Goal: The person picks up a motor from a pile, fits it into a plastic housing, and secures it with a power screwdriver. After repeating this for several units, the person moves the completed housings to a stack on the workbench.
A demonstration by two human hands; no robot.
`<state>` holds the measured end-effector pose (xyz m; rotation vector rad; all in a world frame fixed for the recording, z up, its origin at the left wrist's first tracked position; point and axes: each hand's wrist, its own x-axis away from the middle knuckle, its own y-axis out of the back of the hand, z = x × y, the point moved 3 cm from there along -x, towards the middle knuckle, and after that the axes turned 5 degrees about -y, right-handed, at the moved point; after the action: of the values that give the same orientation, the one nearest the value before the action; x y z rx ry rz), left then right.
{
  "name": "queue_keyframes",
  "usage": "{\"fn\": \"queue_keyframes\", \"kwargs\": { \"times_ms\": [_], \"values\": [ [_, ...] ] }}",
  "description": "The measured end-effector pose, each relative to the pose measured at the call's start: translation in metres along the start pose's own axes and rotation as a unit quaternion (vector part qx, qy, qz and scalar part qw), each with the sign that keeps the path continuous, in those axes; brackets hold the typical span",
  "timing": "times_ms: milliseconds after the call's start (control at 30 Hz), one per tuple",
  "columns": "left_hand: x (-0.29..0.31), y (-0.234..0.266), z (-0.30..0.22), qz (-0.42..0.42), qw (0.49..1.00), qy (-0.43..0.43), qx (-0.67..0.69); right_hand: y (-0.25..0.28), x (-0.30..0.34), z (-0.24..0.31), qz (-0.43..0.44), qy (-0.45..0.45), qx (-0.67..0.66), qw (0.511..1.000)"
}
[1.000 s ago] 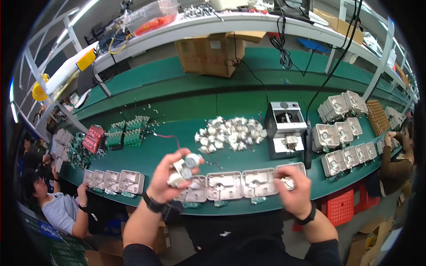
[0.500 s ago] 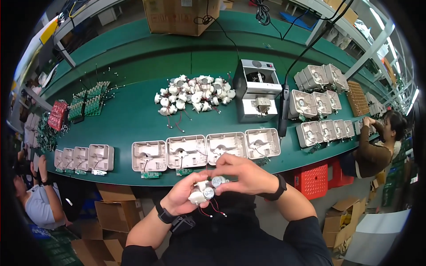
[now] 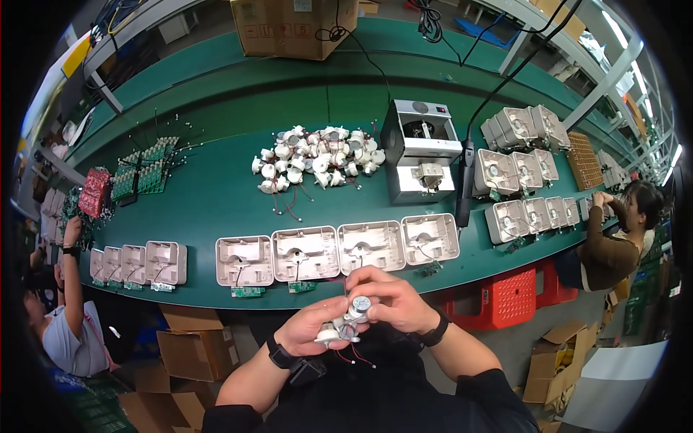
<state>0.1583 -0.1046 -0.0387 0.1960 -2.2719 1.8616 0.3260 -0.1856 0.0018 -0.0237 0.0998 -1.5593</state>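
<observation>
My left hand (image 3: 309, 329) is closed around a bunch of small round motors with white plastic mounts (image 3: 328, 335); red and black wires dangle below them. The fingers of my right hand (image 3: 401, 309) pinch one more such motor (image 3: 362, 304), its silver round end facing up, right against the bunch. Both hands are just off the table's front edge. Beyond them stands a row of white plastic housings (image 3: 306, 268), open side up, with small green circuit boards (image 3: 302, 287) at their front edges.
A heap of white motors (image 3: 317, 157) lies mid-table beside a grey metal machine (image 3: 419, 189) and a black cabled tool (image 3: 465, 180). More housings (image 3: 164, 263) stand left and right. Green boards (image 3: 148, 166) lie far left. Co-workers sit at both sides; red stools (image 3: 509, 299) stand below.
My right hand has brought its motor closer against the bunch and turned it end up. The left co-worker's arm now reaches toward the circuit boards. The whole view has shifted slightly.
</observation>
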Motion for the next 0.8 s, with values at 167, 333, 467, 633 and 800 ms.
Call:
{"fn": "queue_keyframes", "kwargs": {
  "times_ms": [167,333,467,633,800],
  "values": [
    [0.000,-0.018,-0.015,-0.062,0.982,-0.107,-0.146,0.000,-0.001,0.012,-0.097,-0.016,0.054,0.994],
    [0.009,-0.040,-0.027,-0.173,0.754,-0.296,-0.560,-0.009,0.009,0.009,-0.154,-0.160,-0.126,0.967],
    [0.005,-0.049,-0.031,-0.146,0.619,-0.366,-0.679,-0.003,0.015,0.011,-0.120,-0.210,-0.153,0.958],
    [-0.003,-0.051,-0.025,-0.133,0.586,-0.376,-0.706,-0.001,0.019,0.011,-0.167,-0.196,-0.037,0.966],
    [-0.010,-0.060,-0.021,-0.141,0.573,-0.378,-0.714,0.009,0.025,0.029,-0.181,-0.161,0.058,0.969]
  ]
}}
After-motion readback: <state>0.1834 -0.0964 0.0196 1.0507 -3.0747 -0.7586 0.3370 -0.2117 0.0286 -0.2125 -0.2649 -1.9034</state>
